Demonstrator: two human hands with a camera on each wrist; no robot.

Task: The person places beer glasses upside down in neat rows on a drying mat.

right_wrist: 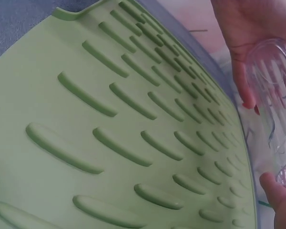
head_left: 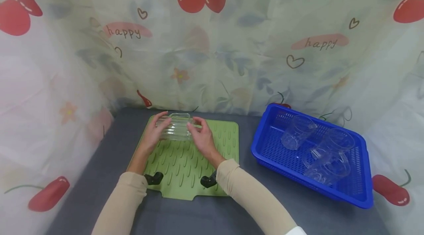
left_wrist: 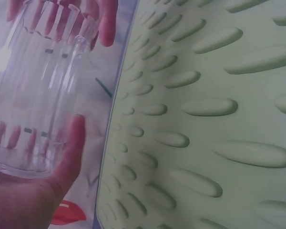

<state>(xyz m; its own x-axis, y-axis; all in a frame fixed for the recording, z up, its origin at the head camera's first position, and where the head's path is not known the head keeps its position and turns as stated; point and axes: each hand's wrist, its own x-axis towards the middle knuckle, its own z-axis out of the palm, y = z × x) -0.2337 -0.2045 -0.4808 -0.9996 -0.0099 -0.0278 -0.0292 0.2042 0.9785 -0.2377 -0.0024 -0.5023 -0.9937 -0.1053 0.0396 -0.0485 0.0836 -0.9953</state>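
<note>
Two hands hold a clear ribbed glass mug on its side over the far edge of a green drying mat.

From the left: the left hand (head_left: 155, 131) cups one end of the clear ribbed glass mug (head_left: 175, 128), thumb curled along its wall in the left wrist view, where the left hand (left_wrist: 33, 191) grips the mug (left_wrist: 35, 90). The right hand (head_left: 201, 137) curls round the other end, fingers over the top. The mug lies sideways, handle up, at the far edge of the green ridged silicone drying mat (head_left: 185, 168) on the grey table (head_left: 99, 176). Well apart on the right, a blue perforated plastic basket (head_left: 265, 154) holds three more clear glass mugs (head_left: 318, 150), lying tilted together.
</note>
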